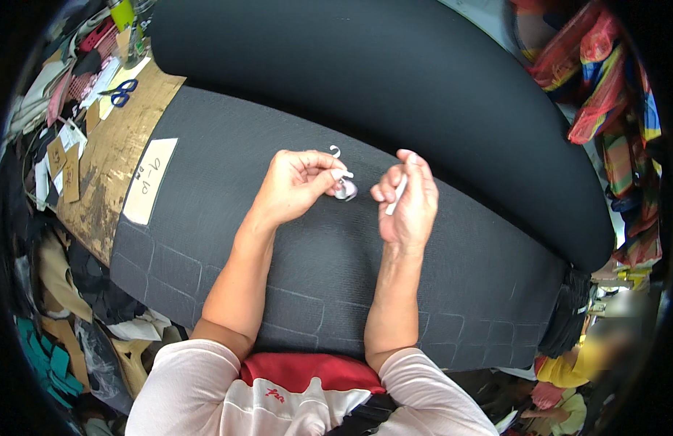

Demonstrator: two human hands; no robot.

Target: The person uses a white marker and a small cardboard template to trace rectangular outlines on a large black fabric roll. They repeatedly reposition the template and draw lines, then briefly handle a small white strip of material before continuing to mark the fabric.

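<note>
My left hand (296, 182) is closed in a pinch on a small curled white strip (348, 174). Just below those fingertips is a small round, shiny whitish piece (346, 191); its kind is unclear. My right hand (409, 200) is a little to the right, its fingers curled round a thin white stick (397, 195) that looks like chalk. Both hands are above dark grey fabric (314, 251), which has pale outlines drawn along its near edge. A loose white curl (335, 151) lies on the fabric just beyond my left hand.
A thick black fabric roll (365, 80) spans the far side. At left, a pale marked card (150, 182) lies on the fabric, and blue-handled scissors (121, 93) rest on the worn wooden table (118, 160). Scraps crowd the left; colourful bags (598, 87) and a yellow-sleeved person (569, 368) are right.
</note>
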